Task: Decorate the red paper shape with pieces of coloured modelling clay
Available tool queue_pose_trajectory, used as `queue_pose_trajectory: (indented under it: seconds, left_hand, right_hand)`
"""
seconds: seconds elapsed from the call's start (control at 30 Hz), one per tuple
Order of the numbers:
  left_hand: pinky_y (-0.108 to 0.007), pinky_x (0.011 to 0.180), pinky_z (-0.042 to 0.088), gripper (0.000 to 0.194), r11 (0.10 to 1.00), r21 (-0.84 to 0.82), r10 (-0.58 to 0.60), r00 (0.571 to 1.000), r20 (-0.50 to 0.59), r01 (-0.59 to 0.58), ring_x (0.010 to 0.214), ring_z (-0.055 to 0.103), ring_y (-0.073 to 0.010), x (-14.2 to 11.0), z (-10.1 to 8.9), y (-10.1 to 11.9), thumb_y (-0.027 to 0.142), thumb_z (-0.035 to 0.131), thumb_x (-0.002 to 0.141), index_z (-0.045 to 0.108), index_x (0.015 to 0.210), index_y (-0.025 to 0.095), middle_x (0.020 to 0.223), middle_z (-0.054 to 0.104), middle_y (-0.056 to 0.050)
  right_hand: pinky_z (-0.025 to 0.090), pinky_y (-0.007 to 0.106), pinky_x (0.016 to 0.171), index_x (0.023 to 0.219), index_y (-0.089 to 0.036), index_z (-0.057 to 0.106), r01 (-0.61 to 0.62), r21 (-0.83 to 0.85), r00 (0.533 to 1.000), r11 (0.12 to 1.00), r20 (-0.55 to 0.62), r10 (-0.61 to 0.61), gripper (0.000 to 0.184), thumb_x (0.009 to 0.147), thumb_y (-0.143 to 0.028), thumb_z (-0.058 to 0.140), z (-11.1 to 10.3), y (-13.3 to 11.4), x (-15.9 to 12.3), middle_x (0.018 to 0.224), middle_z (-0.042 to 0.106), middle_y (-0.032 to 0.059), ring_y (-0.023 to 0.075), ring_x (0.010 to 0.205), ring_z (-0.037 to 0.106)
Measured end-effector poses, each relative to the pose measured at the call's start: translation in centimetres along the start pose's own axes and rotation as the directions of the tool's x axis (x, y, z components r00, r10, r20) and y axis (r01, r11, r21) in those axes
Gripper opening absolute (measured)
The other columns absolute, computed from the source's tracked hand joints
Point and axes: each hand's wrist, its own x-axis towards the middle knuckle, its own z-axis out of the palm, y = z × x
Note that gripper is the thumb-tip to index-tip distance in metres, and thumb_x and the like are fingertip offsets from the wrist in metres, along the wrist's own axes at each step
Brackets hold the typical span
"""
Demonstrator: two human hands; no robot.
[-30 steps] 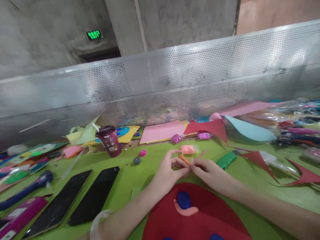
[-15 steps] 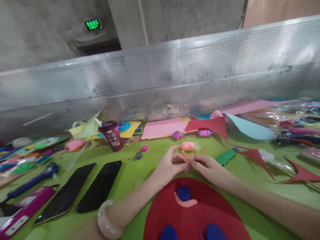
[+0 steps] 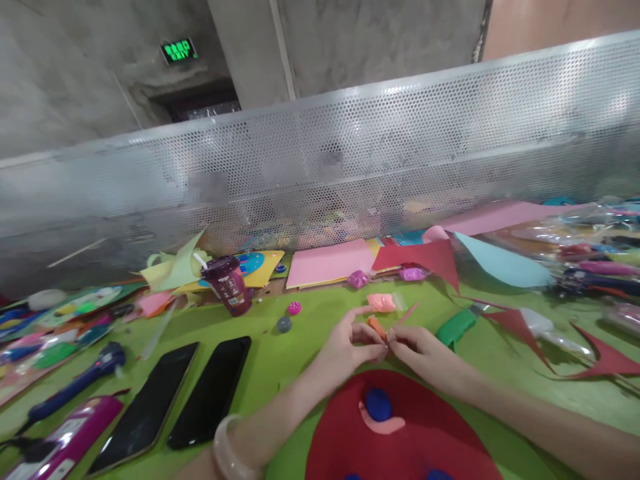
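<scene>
My left hand (image 3: 347,343) and right hand (image 3: 430,357) pinched a small orange clay lump (image 3: 377,327) near the rounded red paper (image 3: 440,427).

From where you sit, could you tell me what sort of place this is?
It looks like a shared craft table, perhaps in a workshop or classroom: coloured paper sheets, a green cutter and a red paper shape with blue pieces lie on it. The lit exit sign suggests a public building.

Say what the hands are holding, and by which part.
The hands pinch a small orange piece in their fingertips, at its near end; its exact outline is partly hidden by the fingers.
</scene>
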Motion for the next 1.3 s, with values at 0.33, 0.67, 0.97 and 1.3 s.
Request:
queue_pose_trajectory:
  seconds: [0.33,0.67,0.97,1.3]
  left_hand:
    - [-0.027,0.07,0.041,0.07,0.971,0.232,0.015,0.981,0.196,-0.062,0.086,0.054,-0.0158,-0.5,-2.1,0.9,0.017,0.067,0.069,0.032,0.13,0.021,0.089,0.057,-0.003]
    - [-0.023,0.058,0.034,0.108,0.863,0.501,-0.245,0.82,0.517,-0.058,0.074,0.043,-0.0115,-0.4,-5.2,1.7,0.02,0.075,0.061,0.003,0.14,0.035,0.094,0.038,-0.001]
    - [-0.03,0.068,0.039,0.12,0.859,0.511,-0.27,0.853,0.447,0.004,0.072,0.039,-0.0111,-0.8,-4.2,1.8,0.021,0.08,0.055,-0.005,0.138,0.039,0.094,0.033,-0.001]
    - [-0.03,0.069,0.039,0.115,0.834,0.55,-0.247,0.86,0.446,-0.045,0.074,0.039,-0.0115,-0.9,-4.3,1.4,0.017,0.077,0.058,-0.002,0.138,0.041,0.094,0.033,0.0]
  right_hand:
    - [0.036,0.027,0.06,0.069,-0.018,0.053,-0.012,-0.01,1.0,1.0,-0.006,0.011,0.024,0.085,-0.028,0.038,-0.5,-0.4,0.1,0.065,0.052,-0.0011,0.0146,0.063,0.046]
    - [0.037,0.026,0.058,0.085,-0.019,0.058,-0.028,-0.005,0.998,1.0,-0.062,0.028,0.023,0.084,-0.028,0.038,-0.5,-0.6,-0.1,0.069,0.054,-0.0012,0.0142,0.06,0.047]
    - [0.038,0.025,0.053,0.093,-0.021,0.057,-0.05,-0.011,0.999,0.999,-0.018,0.05,0.025,0.085,-0.024,0.033,-0.2,-0.6,-0.4,0.069,0.054,-0.0012,0.0123,0.053,0.044]
    - [0.038,0.026,0.056,0.092,-0.023,0.058,-0.005,-0.069,1.0,0.998,0.019,0.006,0.024,0.086,-0.022,0.035,-0.2,-0.6,-0.4,0.065,0.055,-0.0024,0.0129,0.056,0.048]
